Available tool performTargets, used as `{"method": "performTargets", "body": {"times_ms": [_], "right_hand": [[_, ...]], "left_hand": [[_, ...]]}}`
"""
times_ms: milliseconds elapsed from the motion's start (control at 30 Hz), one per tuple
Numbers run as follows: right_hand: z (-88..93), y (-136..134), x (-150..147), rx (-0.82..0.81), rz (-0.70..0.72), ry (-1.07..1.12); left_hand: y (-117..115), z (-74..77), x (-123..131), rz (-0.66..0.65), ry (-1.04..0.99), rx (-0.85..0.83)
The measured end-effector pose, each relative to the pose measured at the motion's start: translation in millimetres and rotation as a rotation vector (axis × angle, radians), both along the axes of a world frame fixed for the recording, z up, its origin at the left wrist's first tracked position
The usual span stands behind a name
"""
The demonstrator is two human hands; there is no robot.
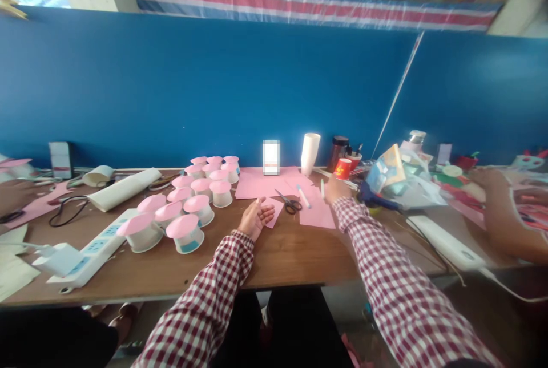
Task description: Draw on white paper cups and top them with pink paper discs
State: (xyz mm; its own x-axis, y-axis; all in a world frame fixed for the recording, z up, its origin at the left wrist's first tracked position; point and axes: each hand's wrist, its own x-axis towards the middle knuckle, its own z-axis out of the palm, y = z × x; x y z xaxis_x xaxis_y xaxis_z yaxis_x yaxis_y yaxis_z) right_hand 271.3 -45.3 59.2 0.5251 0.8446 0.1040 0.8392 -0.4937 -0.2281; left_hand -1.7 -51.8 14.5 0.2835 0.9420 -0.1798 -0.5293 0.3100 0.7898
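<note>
My left hand (257,217) rests palm up with its fingers apart near a small pink paper piece (274,215), holding nothing. Farther right, my right hand (337,190) reaches across the table beside a small upright whitish stick (322,189); its fingers are blurred, and I cannot make out what they hold. Between the hands lie black scissors (291,203), a white and blue pen (303,197) and a pink sheet (317,217). A larger pink sheet (252,184) lies behind. Several paper cups topped with pink discs (185,227) stand to the left.
A white cup stack (309,154), a dark jar (339,151) and a red cup (343,169) stand at the back. Power strips (96,248) lie left and right. A plastic bag (417,177) sits right; other people's arms (499,214) show at both sides.
</note>
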Motion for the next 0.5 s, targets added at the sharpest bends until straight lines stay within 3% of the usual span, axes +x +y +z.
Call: {"method": "performTargets", "body": {"times_ms": [200, 500], "right_hand": [[-14.0, 15.8, -10.6, -0.007, 0.037, 0.032], [-14.4, 23.3, -12.9, -0.013, 0.005, 0.065]], "left_hand": [[-0.4, -0.2, -0.4, 0.014, -0.006, -0.006], [-2.2, 2.2, 0.4, 0.021, 0.004, 0.002]]}}
